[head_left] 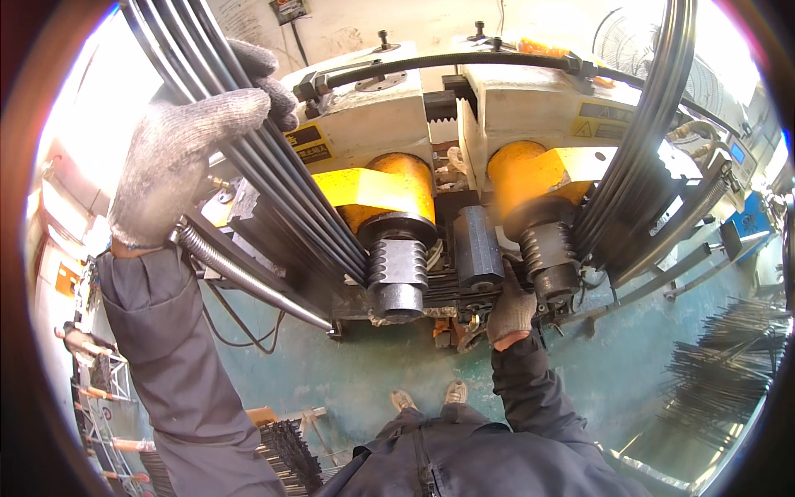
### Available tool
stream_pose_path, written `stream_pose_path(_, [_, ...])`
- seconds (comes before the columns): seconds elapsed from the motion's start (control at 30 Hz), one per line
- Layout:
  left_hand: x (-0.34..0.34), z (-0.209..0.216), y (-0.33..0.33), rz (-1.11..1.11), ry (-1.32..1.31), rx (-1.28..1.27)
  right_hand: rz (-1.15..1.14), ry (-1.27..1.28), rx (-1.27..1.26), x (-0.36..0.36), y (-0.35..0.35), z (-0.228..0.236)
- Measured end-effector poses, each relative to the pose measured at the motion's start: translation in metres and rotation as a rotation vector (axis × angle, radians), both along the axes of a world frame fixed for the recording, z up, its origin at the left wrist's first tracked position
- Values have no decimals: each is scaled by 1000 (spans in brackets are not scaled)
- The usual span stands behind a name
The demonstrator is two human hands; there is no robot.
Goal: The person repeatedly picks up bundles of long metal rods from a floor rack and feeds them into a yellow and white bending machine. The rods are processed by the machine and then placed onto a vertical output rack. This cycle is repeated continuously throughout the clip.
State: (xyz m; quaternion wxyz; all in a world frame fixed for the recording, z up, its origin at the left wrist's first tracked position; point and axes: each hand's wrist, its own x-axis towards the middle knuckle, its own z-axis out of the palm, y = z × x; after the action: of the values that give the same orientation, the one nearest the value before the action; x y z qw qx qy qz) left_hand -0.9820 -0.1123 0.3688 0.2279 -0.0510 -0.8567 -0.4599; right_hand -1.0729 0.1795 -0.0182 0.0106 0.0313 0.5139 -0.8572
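Observation:
My left hand (pixel 195 141), in a grey knit glove, is wrapped round a bundle of dark metal rods (pixel 273 174) at the upper left. The rods slant down to the left grooved steel die (pixel 399 269), under an orange-yellow arm (pixel 389 195) of the machine. My right hand (pixel 512 311), gloved too, reaches low between the dark hexagonal steel block (pixel 479 247) and the right grooved die (pixel 548 257). Its fingertips are partly hidden, and I cannot make out what they touch. A second bundle of rods (pixel 642 124) rises from beside the right die.
Behind the dies stands the pale machine body (pixel 530 108), with a black hose (pixel 464 60) arching across it. A coiled metal conduit (pixel 240 269) runs at the left. Piles of rods lie at the lower right (pixel 729 364) and lower left (pixel 286 455).

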Motion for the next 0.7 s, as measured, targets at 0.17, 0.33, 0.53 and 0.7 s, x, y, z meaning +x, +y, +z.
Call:
stream_pose_path(0.17, [2, 2, -7, -3, -5, -88, 4, 103, 127, 0, 0, -1])
stream_pose_path(0.33, [1, 2, -19, 11, -20, -186, 41, 137, 201, -2, 7, -7])
stream_pose_path(0.53, [-3, 8, -19, -100, 95, -627, -42, 355, 608, -7, 11, -31])
stream_pose_path(0.7, [27, 4, -6, 125, 403, -1298, 146, 514, 687, -6, 27, -41])
